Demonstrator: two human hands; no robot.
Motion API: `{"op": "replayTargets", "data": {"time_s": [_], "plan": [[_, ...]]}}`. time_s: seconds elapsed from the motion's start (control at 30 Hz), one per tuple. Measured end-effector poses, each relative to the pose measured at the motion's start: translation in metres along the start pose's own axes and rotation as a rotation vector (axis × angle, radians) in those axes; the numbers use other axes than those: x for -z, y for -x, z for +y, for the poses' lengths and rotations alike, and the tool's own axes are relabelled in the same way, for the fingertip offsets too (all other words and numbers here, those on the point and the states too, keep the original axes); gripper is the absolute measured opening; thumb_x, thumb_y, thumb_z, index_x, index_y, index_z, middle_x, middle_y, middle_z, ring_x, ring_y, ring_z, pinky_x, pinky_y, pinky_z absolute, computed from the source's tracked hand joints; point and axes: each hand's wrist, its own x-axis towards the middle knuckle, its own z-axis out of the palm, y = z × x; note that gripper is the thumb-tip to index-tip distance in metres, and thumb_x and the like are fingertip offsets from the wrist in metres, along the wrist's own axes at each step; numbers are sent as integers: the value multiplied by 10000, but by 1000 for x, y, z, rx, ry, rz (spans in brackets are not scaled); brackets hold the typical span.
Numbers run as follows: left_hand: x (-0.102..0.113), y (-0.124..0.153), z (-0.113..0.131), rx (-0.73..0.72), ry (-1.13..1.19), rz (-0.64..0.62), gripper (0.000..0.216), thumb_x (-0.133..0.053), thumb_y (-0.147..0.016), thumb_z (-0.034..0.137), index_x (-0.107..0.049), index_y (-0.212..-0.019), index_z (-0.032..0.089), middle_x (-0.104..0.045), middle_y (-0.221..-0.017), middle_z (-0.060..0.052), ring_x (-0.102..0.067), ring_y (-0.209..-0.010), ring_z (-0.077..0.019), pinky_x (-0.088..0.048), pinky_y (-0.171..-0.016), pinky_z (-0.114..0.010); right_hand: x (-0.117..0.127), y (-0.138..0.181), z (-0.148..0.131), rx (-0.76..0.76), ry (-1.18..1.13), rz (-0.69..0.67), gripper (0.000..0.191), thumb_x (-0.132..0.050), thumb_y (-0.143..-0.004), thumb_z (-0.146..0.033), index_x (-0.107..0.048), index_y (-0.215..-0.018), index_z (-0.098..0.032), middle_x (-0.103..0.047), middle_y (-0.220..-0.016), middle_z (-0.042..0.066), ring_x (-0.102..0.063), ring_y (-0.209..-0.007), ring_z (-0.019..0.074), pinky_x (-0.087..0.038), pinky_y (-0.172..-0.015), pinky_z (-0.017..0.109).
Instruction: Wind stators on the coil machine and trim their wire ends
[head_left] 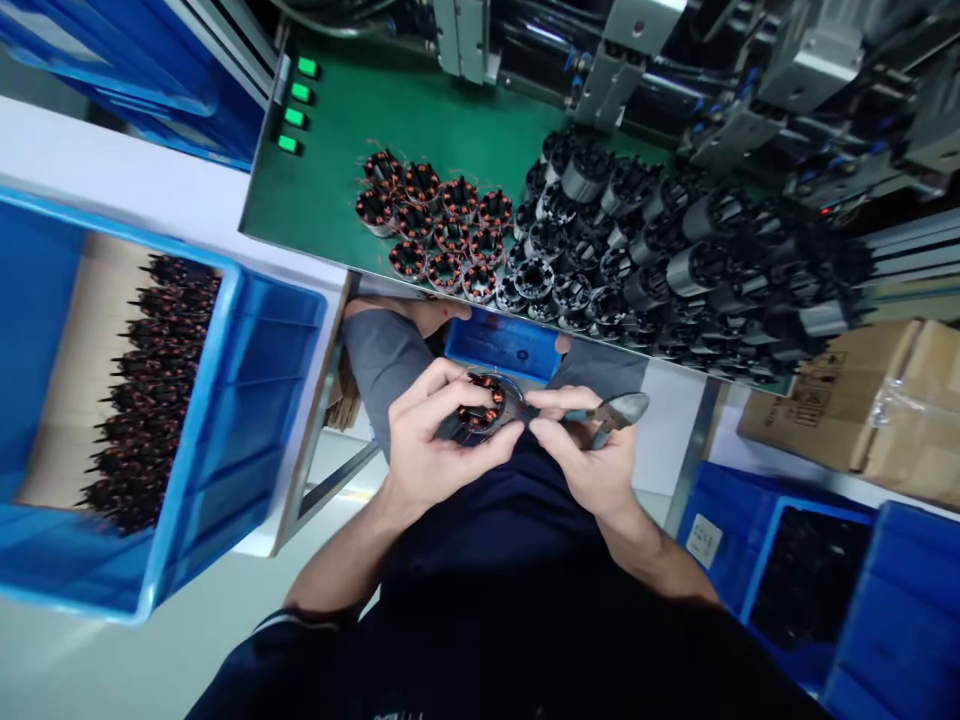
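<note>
My left hand [435,440] is closed around a motor stator [484,405] with copper windings and a dark slotted core, held over my lap. In my right hand [589,460] lies a pair of cutting pliers [615,412], its metal head pointing out to the right. The right thumb and forefinger pinch together close to the stator's right edge. Whatever sits between those fingertips is too small to make out. Just beyond the hands, on the green bench top, stand several wound stators [446,225] with orange copper and loose wire ends.
Many bare stator cores [600,235] are stacked on the green mat [322,190], below machinery [637,60]. A blue crate [247,400] at left holds rows of wound parts [157,390]. At right are cardboard boxes [847,400] and blue bins [720,530]. A blue tray [480,340] sits under the bench edge.
</note>
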Motion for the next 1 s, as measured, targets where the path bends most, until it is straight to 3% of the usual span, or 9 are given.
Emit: {"op": "replayTargets", "data": {"time_s": [0.13, 0.3, 0.43, 0.57, 0.63, 0.7, 0.83, 0.93, 1.0], "plan": [[-2, 3, 6, -28, -121, -7, 280, -1033, -890, 275, -815, -1057, 221, -727, -1006, -17, -728, -886, -140, -619, -794, -257, -1, -4, -5, 44, 11, -50, 184, -932, -1005, -241, -949, -1170, -322, -747, -775, -28, -689, -735, 151, -602, -742, 319], [0, 8, 8, -58, -289, -18, 257, -1018, -927, 339, -836, -1087, 253, -800, -1086, -39, -806, -930, -170, -664, -780, -263, -2, -5, -6, 15, 44, -70, 62, -895, -1019, -223, -901, -1042, -281, -800, -865, -8, -709, -765, 151, -596, -738, 306], [7, 6, -4, -142, -369, -15, 259, -1009, -927, 355, -860, -1127, 288, -877, -1275, -83, -875, -1090, -247, -734, -904, -331, 10, -12, -6, -245, -61, -274, 124, -851, -1081, -331, -811, -1005, -242, -739, -899, -6, -653, -785, 138, -568, -756, 297], [13, 3, -18, -166, -308, -34, 280, -1020, -891, 309, -895, -1141, 299, -885, -1400, -95, -891, -1168, -305, -753, -960, -404, 23, -16, -2, -535, -483, -447, 349, -902, -1029, -495, -681, -949, -237, -542, -803, -51, -419, -633, 97, -429, -600, 273], [10, 4, -21, -75, -93, -31, 201, -1013, -902, 310, -886, -1056, 283, -896, -1356, -95, -891, -1169, -314, -751, -981, -436, 27, -15, -1, -573, -627, -478, 413, -907, -1007, -521, -605, -916, -253, -436, -746, -80, -325, -593, 94, -382, -565, 272], [1, 7, -19, 101, 231, -24, 154, -980, -958, 354, -854, -959, 266, -905, -1225, -90, -888, -1164, -311, -745, -986, -451, 31, -13, -2, -551, -626, -467, 422, -901, -1008, -523, -583, -911, -264, -402, -728, -84, -325, -594, 105, -378, -572, 280], [-21, 14, -9, 517, 762, 37, 387, -936, -995, 592, -812, -874, 247, -878, -1008, -73, -906, -992, -300, -767, -935, -473, 39, -11, -7, -425, -321, -370, 309, -908, -1025, -500, -705, -976, -273, -540, -813, -25, -522, -757, 169, -474, -696, 334], [-30, 13, -2, 639, 853, 114, 474, -1000, -912, 641, -780, -861, 224, -902, -1056, -69, -909, -888, -279, -783, -934, -467, 46, -11, -13, -330, -108, -350, 226, -886, -1062, -461, -775, -998, -275, -600, -854, 2, -564, -819, 190, -489, -727, 350], [-32, 10, 0, 701, 849, 161, 449, -1000, -920, 626, -811, -934, 219, -916, -1117, -73, -914, -885, -258, -787, -876, -395, 47, -9, -16, -271, -18, -254, 194, -867, -1080, -457, -803, -1065, -274, -622, -867, 2, -569, -796, 182, -491, -723, 348]]}}
